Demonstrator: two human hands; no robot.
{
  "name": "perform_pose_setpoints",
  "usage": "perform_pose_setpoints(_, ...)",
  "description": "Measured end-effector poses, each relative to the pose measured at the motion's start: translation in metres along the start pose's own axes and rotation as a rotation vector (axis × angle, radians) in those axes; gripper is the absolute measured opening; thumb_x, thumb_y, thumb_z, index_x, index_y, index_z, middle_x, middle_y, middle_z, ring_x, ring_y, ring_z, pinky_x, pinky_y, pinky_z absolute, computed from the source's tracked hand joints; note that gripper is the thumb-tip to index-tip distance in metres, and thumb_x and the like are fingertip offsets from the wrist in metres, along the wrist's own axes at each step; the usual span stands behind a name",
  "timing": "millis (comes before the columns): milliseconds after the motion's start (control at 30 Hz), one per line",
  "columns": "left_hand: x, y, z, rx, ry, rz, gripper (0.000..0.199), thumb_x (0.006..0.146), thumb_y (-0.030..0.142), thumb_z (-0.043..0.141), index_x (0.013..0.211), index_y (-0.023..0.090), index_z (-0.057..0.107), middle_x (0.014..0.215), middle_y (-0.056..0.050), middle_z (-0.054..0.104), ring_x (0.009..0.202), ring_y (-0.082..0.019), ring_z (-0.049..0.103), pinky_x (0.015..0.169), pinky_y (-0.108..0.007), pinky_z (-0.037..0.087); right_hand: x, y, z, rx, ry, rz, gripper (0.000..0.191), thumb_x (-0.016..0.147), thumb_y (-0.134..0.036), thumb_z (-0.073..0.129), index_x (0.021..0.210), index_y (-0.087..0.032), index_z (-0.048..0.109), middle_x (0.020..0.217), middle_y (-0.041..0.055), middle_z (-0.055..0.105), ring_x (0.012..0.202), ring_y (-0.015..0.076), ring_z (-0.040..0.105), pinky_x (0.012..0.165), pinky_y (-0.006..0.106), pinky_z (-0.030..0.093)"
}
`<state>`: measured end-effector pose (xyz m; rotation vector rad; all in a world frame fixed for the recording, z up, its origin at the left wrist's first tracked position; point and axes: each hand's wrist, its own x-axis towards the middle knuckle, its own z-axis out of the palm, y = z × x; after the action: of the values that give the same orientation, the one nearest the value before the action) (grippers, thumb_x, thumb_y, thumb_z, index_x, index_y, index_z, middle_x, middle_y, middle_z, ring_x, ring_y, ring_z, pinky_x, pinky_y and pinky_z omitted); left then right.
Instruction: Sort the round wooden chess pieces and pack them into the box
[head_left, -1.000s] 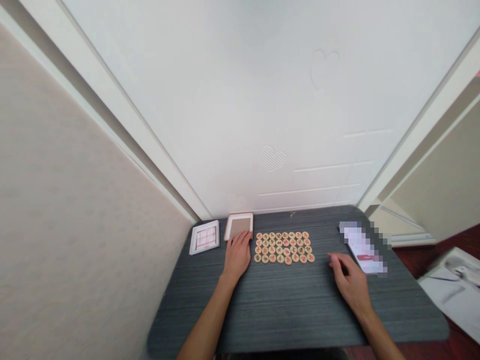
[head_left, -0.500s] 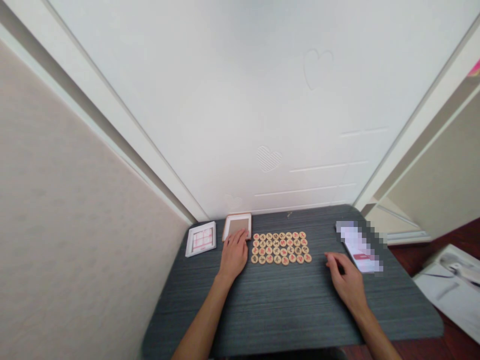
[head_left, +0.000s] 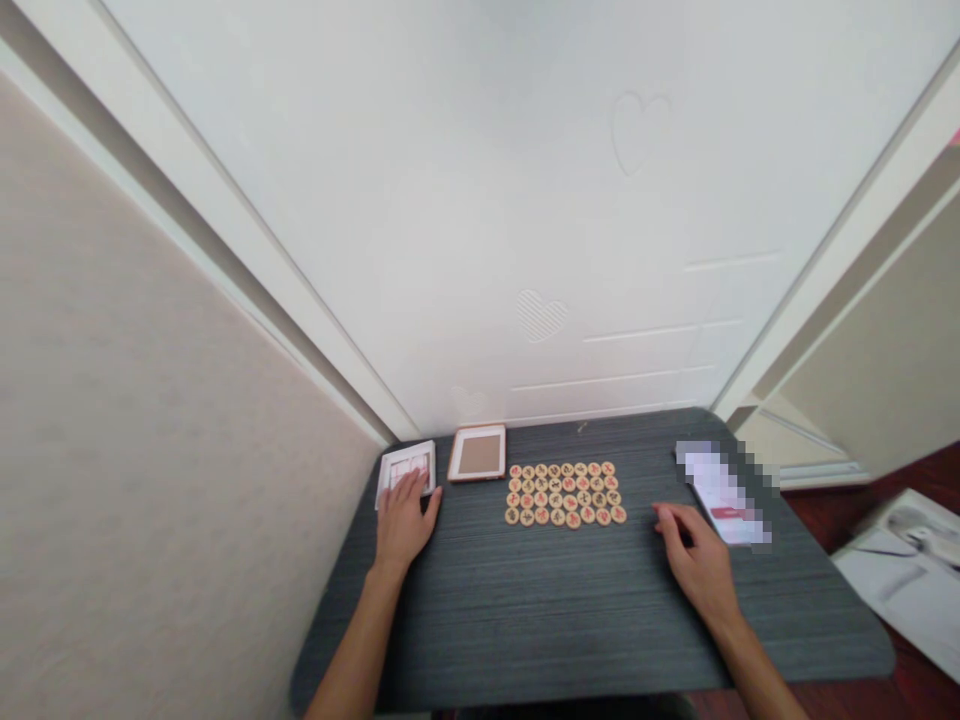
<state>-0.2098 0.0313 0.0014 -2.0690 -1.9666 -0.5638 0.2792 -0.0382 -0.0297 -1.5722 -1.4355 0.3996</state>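
Note:
My left hand lies over the near part of a shallow white tray with a red-and-white printed inside, its fingers spread. To the right of that tray is an open box part with a brown bottom and white rim. Round wooden pieces with red or black characters lie in several even rows at the middle of the table. My right hand rests on the table right of the pieces, fingers curled with thumb and forefinger near each other; nothing can be made out in it.
The dark grey table stands against a white panel with heart patterns. A phone, partly pixelated, lies beyond my right hand. On the floor at the right is a white box.
My left hand has moved left, from the brown-bottomed box part to the printed white tray. My right hand and the rows of pieces have stayed in place.

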Motion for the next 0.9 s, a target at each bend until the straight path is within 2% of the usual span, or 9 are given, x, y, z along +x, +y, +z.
perform_pose_setpoints(133, -0.004, 0.002, 0.003, -0.023, -0.023, -0.016, 0.039, 0.099, 0.039, 0.047, 0.127, 0.021, 0.066, 0.14, -0.015, 0.063, 0.132, -0.033, 0.056, 0.112, -0.06, 0.035, -0.001, 0.002, 0.0, 0.005, -0.008, 0.012, 0.036, 0.098, -0.051, 0.051, 0.104, -0.023, 0.073, 0.101, 0.0076, 0.075, 0.089, 0.025, 0.071, 0.083, 0.039, 0.056)
perform_pose_setpoints(267, -0.002, 0.003, -0.001, -0.099, 0.019, -0.036, 0.042, 0.1, 0.038, 0.045, 0.132, 0.019, 0.063, 0.141, -0.015, 0.061, 0.133, -0.032, 0.055, 0.111, -0.056, 0.04, -0.001, 0.001, -0.001, 0.019, -0.003, 0.012, 0.035, 0.099, -0.05, 0.051, 0.104, -0.023, 0.073, 0.099, 0.008, 0.075, 0.088, 0.0249, 0.07, 0.082, 0.039, 0.056)
perform_pose_setpoints(367, 0.001, 0.004, -0.013, -0.177, 0.096, -0.01, 0.046, 0.101, 0.037, 0.044, 0.14, 0.016, 0.056, 0.143, -0.016, 0.059, 0.135, -0.031, 0.054, 0.113, -0.051, 0.042, 0.0, 0.0, 0.0, 0.024, 0.0, 0.005, 0.035, 0.099, -0.049, 0.051, 0.104, -0.022, 0.073, 0.099, 0.0082, 0.075, 0.089, 0.0252, 0.07, 0.082, 0.039, 0.055)
perform_pose_setpoints(467, 0.005, 0.014, -0.035, -0.199, 0.163, 0.014, 0.046, 0.102, 0.033, 0.045, 0.144, 0.016, 0.051, 0.147, -0.016, 0.056, 0.136, -0.031, 0.052, 0.115, -0.052, 0.039, 0.001, -0.001, 0.0, 0.036, -0.003, 0.004, 0.036, 0.099, -0.05, 0.05, 0.103, -0.022, 0.073, 0.099, 0.009, 0.075, 0.089, 0.0253, 0.07, 0.082, 0.039, 0.055)
perform_pose_setpoints(600, 0.004, 0.054, -0.066, -0.197, 0.242, 0.085, 0.048, 0.1, 0.027, 0.05, 0.147, 0.021, 0.048, 0.148, -0.013, 0.056, 0.134, -0.031, 0.052, 0.115, -0.054, 0.038, 0.0, -0.005, -0.003, 0.051, 0.009, 0.036, 0.037, 0.098, -0.052, 0.051, 0.102, -0.022, 0.073, 0.099, 0.009, 0.075, 0.09, 0.0258, 0.069, 0.084, 0.04, 0.054)
perform_pose_setpoints(667, -0.002, 0.083, -0.076, -0.19, 0.262, 0.181, 0.049, 0.097, 0.024, 0.056, 0.145, 0.021, 0.051, 0.145, -0.012, 0.059, 0.13, -0.031, 0.055, 0.112, -0.052, 0.041, -0.002, -0.012, -0.003, 0.062, 0.027, 0.057, 0.038, 0.097, -0.054, 0.052, 0.1, -0.022, 0.073, 0.099, 0.0095, 0.075, 0.093, 0.0269, 0.069, 0.088, 0.042, 0.053)
perform_pose_setpoints(733, -0.014, 0.115, -0.081, -0.211, 0.276, 0.339, 0.046, 0.093, 0.021, 0.061, 0.139, 0.02, 0.058, 0.138, -0.011, 0.065, 0.123, -0.029, 0.06, 0.106, -0.046, 0.045, -0.006, -0.025, 0.0, 0.116, 0.006, 0.093, 0.039, 0.096, -0.056, 0.054, 0.098, -0.021, 0.073, 0.1, 0.0102, 0.075, 0.094, 0.0276, 0.069, 0.091, 0.043, 0.052)
perform_pose_setpoints(833, -0.036, 0.163, -0.078, -0.293, 0.258, 0.504, 0.039, 0.091, 0.021, 0.063, 0.13, 0.02, 0.065, 0.131, -0.009, 0.07, 0.112, -0.025, 0.065, 0.097, -0.039, 0.049, -0.014, -0.057, 0.009, 0.357, -0.15, 0.208, 0.042, 0.093, -0.058, 0.058, 0.107, -0.021, 0.071, 0.106, 0.0115, 0.075, 0.094, 0.0276, 0.071, 0.089, 0.043, 0.055)
perform_pose_setpoints(900, -0.051, 0.189, -0.073, -0.336, 0.216, 0.597, 0.04, 0.092, 0.025, 0.061, 0.131, 0.02, 0.065, 0.13, -0.009, 0.07, 0.109, -0.025, 0.066, 0.093, -0.038, 0.05, -0.02, -0.081, 0.018, 0.594, -0.256, 0.293, 0.049, 0.092, -0.061, 0.058, 0.117, -0.02, 0.067, 0.112, 0.0137, 0.075, 0.095, 0.0288, 0.073, 0.081, 0.042, 0.059)
